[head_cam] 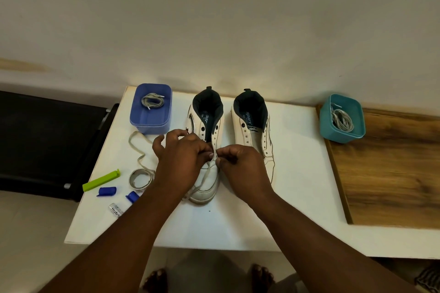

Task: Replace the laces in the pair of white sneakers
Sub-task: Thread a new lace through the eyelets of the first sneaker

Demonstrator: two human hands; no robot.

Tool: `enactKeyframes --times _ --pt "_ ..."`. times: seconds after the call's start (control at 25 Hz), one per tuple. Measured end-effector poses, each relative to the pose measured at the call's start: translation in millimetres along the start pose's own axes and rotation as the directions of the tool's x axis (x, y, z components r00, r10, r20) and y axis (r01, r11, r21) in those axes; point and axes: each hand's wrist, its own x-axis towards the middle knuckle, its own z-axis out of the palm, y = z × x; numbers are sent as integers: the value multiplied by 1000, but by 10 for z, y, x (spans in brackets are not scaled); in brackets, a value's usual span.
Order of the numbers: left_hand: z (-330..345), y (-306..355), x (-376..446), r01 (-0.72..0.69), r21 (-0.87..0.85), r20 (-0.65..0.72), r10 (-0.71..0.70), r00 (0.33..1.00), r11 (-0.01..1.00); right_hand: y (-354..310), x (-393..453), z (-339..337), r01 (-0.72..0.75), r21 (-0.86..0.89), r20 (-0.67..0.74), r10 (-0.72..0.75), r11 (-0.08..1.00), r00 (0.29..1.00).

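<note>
The white counter (297,197) spreads out below me, with a wooden board (392,173) lying along its right side. Two white sneakers stand side by side in the middle, heels toward the wall and toes toward me. The right sneaker (252,131) has bare eyelets and sits apart from my hands. The left sneaker (207,183) is the one I am working on. My left hand (181,157) is over its left side, fingers curled in, pinching the lace (202,181) at the lower eyelets. My right hand (240,169) meets it from the other side, fingers curled and pinching the same lace just by my left fingertips. The lace runs down over the toe cap toward me.

At the counter's far left corner stands a blue tub (142,121) holding a coiled grey lace (152,102). A teal tub (333,131) rests on the far end of the wooden board with another bundle of laces (342,120) inside. A loose grey lace (140,162) snakes across the counter from near the blue tub to my left wrist. Near it lie a green clip (101,180), two small blue caps (107,191), and a small clear tube (116,210) partly hidden by my left forearm.
</note>
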Motion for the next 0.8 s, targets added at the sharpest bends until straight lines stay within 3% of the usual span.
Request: enactKeyframes --times 0.28,0.48,0.6,0.8 --pt "-27 21 -3 94 49 60 -97 993 994 30 21 28 1 1 -19 -1 1000 1000" --pt "-57 25 42 192 -158 192 -160 968 969 17 7 39 -6 1 -14 6 1000 1000" --pt "-126 -15 56 159 -151 254 -117 960 976 8 16 40 -23 14 -19 23 1000 1000" --pt "-87 10 51 117 -62 173 -105 979 991 1 19 31 -14 -12 -11 14 1000 1000"
